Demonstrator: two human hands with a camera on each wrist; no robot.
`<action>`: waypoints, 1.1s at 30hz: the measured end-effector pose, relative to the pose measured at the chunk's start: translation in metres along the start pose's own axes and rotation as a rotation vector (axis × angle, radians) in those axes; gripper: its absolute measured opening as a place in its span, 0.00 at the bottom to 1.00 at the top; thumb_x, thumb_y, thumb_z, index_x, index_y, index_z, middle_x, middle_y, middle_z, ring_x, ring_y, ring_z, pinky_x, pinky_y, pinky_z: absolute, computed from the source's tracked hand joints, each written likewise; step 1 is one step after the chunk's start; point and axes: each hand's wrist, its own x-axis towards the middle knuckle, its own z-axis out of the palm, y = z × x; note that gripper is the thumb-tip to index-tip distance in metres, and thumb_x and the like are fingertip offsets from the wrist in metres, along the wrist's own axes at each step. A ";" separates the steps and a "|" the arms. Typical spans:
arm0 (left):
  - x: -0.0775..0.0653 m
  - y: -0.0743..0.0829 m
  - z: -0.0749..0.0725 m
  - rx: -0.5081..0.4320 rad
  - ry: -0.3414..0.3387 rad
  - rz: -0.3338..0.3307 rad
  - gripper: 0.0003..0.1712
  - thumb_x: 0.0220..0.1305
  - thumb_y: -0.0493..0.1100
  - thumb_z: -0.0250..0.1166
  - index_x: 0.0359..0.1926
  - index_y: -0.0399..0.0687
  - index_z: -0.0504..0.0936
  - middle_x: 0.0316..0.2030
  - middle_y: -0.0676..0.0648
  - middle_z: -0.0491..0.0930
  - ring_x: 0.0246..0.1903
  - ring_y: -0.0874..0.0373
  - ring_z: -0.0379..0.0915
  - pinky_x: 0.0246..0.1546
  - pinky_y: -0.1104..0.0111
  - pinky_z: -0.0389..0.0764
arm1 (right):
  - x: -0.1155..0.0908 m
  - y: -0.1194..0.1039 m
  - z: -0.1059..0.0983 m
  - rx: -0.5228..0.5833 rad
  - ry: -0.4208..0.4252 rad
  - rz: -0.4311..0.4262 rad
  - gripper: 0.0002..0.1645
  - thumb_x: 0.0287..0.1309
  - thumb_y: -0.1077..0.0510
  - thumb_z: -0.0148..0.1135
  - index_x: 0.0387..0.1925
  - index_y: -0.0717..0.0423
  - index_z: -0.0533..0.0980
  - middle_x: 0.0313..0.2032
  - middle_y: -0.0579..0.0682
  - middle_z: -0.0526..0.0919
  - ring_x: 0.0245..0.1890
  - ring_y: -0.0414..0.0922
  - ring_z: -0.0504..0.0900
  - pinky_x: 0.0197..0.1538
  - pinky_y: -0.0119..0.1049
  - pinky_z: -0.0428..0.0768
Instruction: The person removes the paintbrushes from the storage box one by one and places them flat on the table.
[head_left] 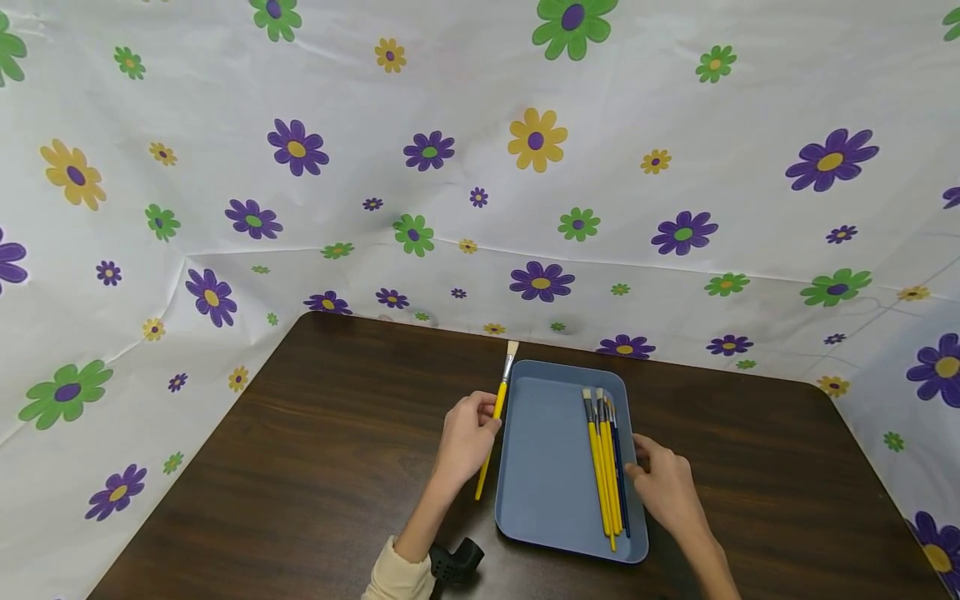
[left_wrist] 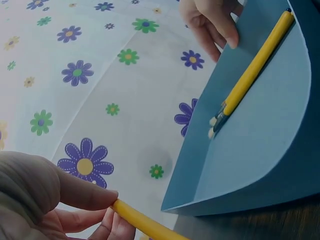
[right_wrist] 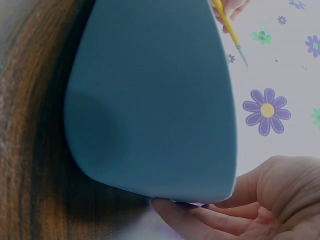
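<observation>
My left hand (head_left: 465,435) pinches a yellow-handled paintbrush (head_left: 499,400) between thumb and fingers. Its pale bristles point up and away, just beyond the left rim of a grey-blue tray (head_left: 547,467). At the tray's right edge is my right hand (head_left: 670,487), thumb at the rim and fingers against the outer side, partly hidden by the wall. Inside the tray, several yellow paintbrushes (head_left: 606,475) lie side by side along the right, bristles at the far end. A dark blue paintbrush (head_left: 621,483) lies next to them. The right wrist view shows mostly the tray's outside (right_wrist: 155,110).
Beneath the tray is a dark wooden table (head_left: 322,433). A white cloth with printed flowers (head_left: 465,167) hangs behind the table's far edge and at both sides. A black wrist device (head_left: 456,561) sits by the left sleeve (head_left: 401,571).
</observation>
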 end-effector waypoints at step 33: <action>0.004 -0.041 -0.005 0.393 -0.060 -0.109 0.09 0.57 0.20 0.65 0.40 0.25 0.78 0.31 0.36 0.73 0.30 0.42 0.77 0.30 0.55 0.81 | 0.002 0.003 -0.001 -0.011 -0.003 -0.020 0.28 0.63 0.70 0.63 0.62 0.80 0.70 0.48 0.77 0.81 0.37 0.56 0.84 0.34 0.45 0.80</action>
